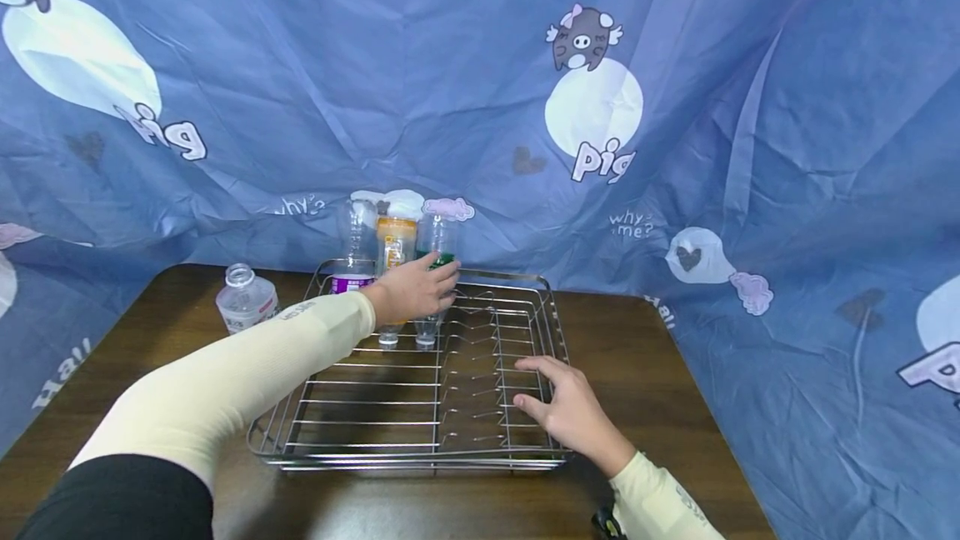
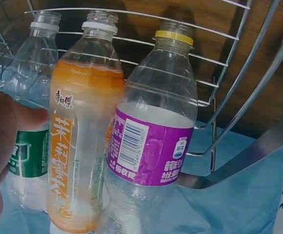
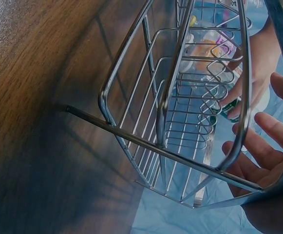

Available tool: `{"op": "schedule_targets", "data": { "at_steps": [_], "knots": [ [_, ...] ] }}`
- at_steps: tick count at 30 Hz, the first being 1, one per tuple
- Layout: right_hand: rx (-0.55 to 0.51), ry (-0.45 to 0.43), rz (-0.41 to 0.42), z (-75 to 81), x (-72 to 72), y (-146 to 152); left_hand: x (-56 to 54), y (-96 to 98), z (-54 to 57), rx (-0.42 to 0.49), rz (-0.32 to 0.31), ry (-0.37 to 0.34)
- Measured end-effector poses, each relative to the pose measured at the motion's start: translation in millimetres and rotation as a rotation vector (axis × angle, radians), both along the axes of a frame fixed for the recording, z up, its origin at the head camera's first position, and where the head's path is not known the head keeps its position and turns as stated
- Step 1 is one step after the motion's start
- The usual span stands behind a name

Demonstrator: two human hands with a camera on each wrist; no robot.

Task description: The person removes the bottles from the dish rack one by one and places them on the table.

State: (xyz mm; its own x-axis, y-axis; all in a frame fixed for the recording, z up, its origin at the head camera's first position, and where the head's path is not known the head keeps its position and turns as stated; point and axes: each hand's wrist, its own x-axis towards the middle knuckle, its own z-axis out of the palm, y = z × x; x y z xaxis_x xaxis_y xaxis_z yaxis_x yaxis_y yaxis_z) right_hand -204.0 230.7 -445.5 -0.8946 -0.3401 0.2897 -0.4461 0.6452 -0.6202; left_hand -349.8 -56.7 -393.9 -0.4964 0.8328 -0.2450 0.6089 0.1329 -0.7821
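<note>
Three empty plastic bottles stand neck-down at the back left of a wire dish rack point(image 1: 365, 422). One has a purple label point(image 2: 151, 146), the middle one an orange-and-clear wrapper point(image 2: 78, 141), the third a green label point(image 2: 30, 153). My left hand point(image 1: 417, 287) grips the green-labelled bottle, its thumb against the side in the left wrist view and its fingers over the far side. At the rack's right side, my right hand point(image 1: 566, 407) holds nothing, fingers apart and loosely bent; in the right wrist view its fingertips point(image 3: 265, 119) show behind the wire rim.
Left of the rack, a clear bottle point(image 1: 246, 298) with a pink-and-white label stands upright on the brown wooden table point(image 1: 637, 373). Wavy wire dividers point(image 1: 472, 373) run down the rack's right half. A blue patterned cloth point(image 1: 465, 90) hangs behind the table.
</note>
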Motion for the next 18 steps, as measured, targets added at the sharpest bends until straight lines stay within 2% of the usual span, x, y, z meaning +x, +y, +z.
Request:
{"op": "schedule_targets", "data": {
  "at_steps": [6,18],
  "knots": [
    [0.002,0.003,-0.006,-0.2,-0.1,-0.5,-1.9,4.5,-2.1,-0.015,-0.017,0.011],
    [-0.009,0.0,-0.008,-0.1,0.3,0.5,-3.1,11.0,-5.7,-0.09,0.029,0.015]
  ]
}}
